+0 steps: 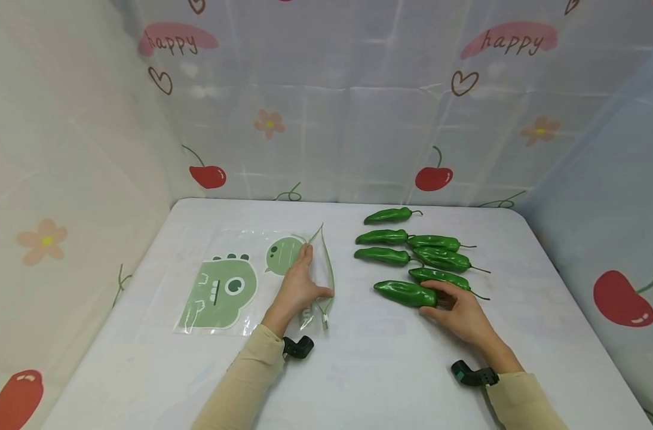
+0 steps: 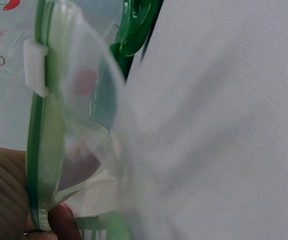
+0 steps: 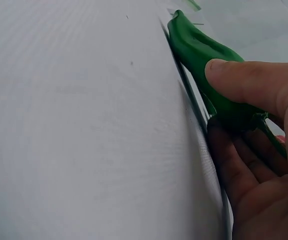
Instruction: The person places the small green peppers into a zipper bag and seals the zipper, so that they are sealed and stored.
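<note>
Glossy green, the nearest tapered pepper (image 1: 404, 293) points left, right hand (image 1: 457, 313) pinching its stem end, towards the clear, green-printed plastic bag (image 1: 237, 298) that the left hand (image 1: 298, 291) grips!

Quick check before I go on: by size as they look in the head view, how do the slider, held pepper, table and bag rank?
1. Table
2. Bag
3. Held pepper
4. Slider

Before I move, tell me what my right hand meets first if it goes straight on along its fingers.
Beyond the pepper it already holds, the right hand would probably meet the bag's open edge first; relative height is unclear.
</note>
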Tool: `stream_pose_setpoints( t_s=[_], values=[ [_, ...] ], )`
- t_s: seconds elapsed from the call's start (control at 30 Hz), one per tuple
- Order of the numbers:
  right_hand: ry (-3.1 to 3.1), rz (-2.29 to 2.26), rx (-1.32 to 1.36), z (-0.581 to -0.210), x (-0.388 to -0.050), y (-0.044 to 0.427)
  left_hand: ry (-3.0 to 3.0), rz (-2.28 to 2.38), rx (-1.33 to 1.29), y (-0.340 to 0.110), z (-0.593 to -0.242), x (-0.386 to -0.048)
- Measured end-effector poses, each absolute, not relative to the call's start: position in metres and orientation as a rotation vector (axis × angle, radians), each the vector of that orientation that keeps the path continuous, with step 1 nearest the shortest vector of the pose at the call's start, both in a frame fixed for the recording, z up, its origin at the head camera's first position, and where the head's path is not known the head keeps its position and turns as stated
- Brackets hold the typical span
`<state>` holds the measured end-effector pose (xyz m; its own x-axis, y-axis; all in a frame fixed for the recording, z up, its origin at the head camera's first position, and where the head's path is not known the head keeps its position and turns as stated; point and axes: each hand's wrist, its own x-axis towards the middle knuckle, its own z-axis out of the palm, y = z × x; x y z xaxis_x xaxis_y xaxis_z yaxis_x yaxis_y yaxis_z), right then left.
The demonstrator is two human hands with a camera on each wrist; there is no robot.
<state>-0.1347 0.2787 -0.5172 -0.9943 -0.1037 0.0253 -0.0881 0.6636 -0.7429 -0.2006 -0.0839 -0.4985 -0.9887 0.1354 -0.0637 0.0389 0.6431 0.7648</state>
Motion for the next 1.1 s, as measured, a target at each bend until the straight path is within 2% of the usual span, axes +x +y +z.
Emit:
stream_pose_setpoints(
  t_s=[0.77,1.1],
  values=[
    [2.764,-1.398,-0.22,-0.504,-0.15,0.267,2.736,1.267,0.122,-0.084,-0.501,-0.198],
    [2.738,-1.428,-0.205,-0.496,-0.171,0.256,2.747,1.243,0.114,-0.083,-0.497,-0.202]
  ],
)
